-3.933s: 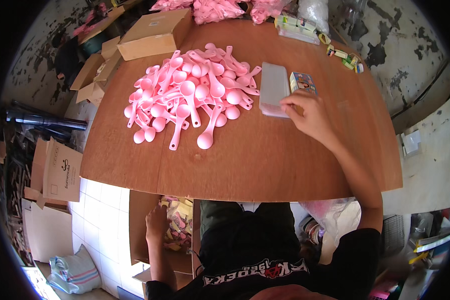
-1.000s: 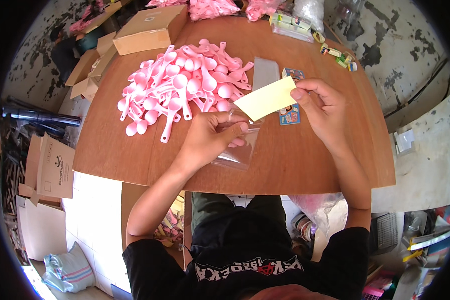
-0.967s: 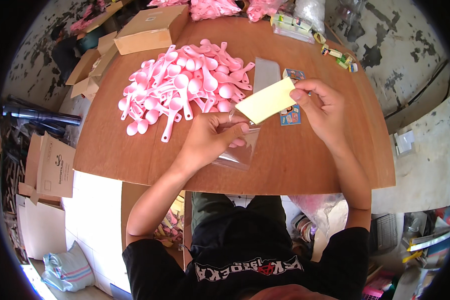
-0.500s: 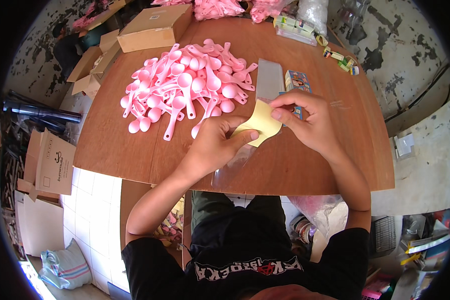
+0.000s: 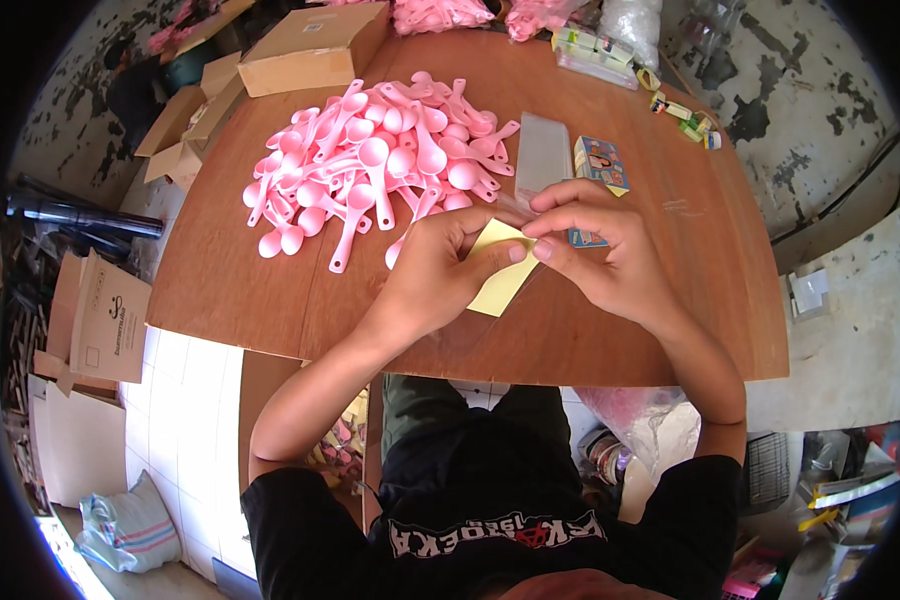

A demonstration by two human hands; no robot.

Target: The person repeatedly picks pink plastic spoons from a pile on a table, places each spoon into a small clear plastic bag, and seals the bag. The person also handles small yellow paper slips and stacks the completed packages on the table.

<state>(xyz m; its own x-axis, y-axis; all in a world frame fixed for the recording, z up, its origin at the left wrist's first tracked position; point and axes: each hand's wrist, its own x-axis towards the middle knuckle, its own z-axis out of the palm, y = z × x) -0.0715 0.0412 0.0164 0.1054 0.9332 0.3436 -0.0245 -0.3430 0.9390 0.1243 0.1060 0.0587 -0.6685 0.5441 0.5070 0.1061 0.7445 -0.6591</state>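
One round wooden table [image 5: 270, 290] fills most of the head view, its bare brown top seen from above. At its far-left rim a shut cardboard box [image 5: 315, 45] is set, and more flattened cartons are seen on the floor off the left side. A big heap of pink plastic spoons [image 5: 375, 160] is spread over the far-left part of the tabletop, just beyond the hands. Beside the heap, to the right, a flat stack of clear plastic sleeves [image 5: 542, 155] is laid, and touching or just beside it a small printed card packet [image 5: 602, 165]. More small packets are scattered along the far-right rim, too small to tell apart.

The yellow paper card [image 5: 502, 280] is held just above the table near the front middle, between both hands. The left hand [image 5: 435, 275] is closed on it, thumb pressed on its upper edge, fingers curled under. The right hand [image 5: 610, 255] is pinched on the same upper edge, thumb and forefinger meeting the left thumb. Whether a clear sleeve is around the card cannot be told.

The card is judged very light, thin and bendable, easily creased, slightly slick. Hold is best taken at the edges or corners with fingertip pinches, light pressure only, both hands kept close so it is not folded.
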